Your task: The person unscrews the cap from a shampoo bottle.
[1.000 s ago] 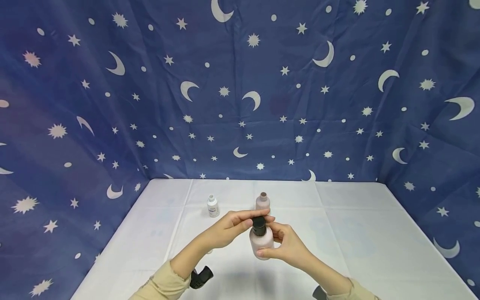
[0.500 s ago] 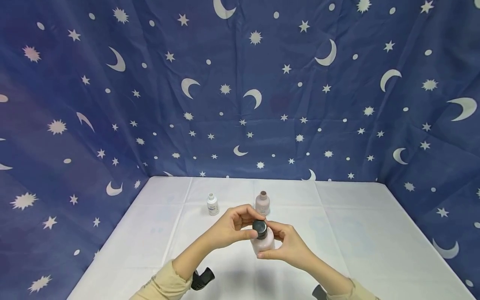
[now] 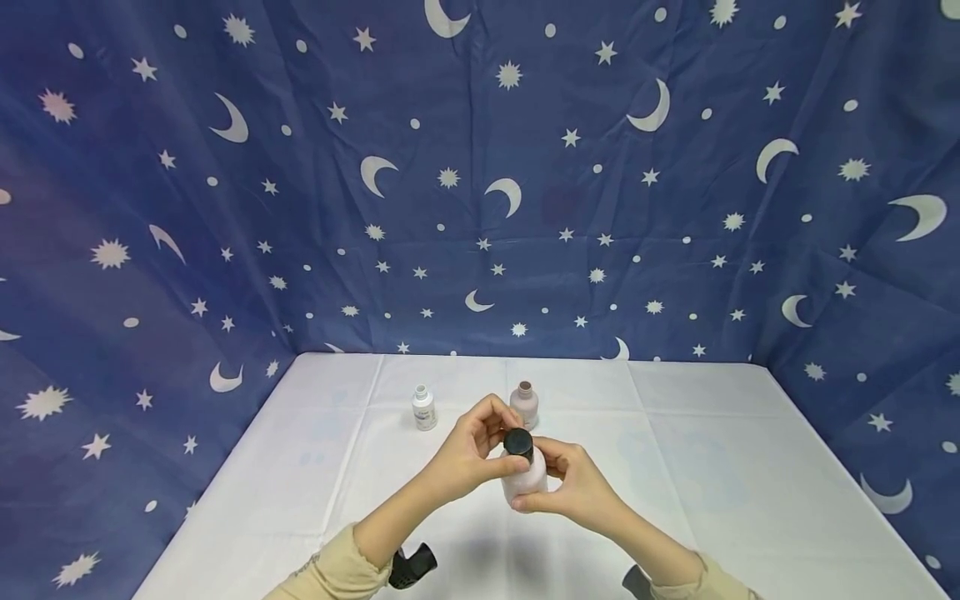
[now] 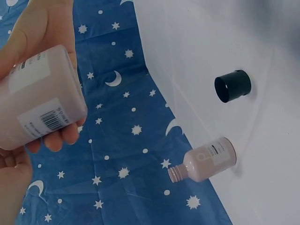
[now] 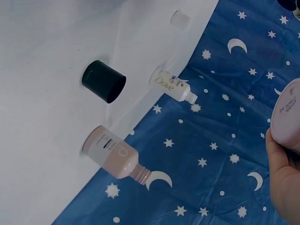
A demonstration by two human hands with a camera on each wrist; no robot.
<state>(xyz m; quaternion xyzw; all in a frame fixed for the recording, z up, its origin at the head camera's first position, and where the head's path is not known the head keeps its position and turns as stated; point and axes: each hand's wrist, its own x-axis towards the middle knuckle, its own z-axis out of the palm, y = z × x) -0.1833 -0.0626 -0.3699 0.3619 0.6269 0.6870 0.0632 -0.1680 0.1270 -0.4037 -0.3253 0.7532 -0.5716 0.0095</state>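
A pale pink bottle [image 3: 528,482] with a black cap [image 3: 517,443] is held above the table, tilted. My right hand [image 3: 573,492] grips its body, thumb in front and fingers behind. My left hand [image 3: 472,454] pinches the cap between thumb and fingers. From the left wrist view, the bottle [image 4: 44,98] shows its base and a barcode label. Only part of its base and some fingers show in the right wrist view.
An uncapped pink bottle [image 3: 525,407] and an uncapped white Dove bottle [image 3: 424,412] stand toward the table's back. A loose dark cap [image 5: 104,81] and a small whitish cap [image 5: 180,20] sit on the white cloth [image 3: 712,483]. A blue curtain [image 3: 420,200] encloses the back and sides.
My left hand lay flat with straight fingers over the cap; its fingers then bent and now pinch the cap's sides. The right hand keeps its grip on the bottle.
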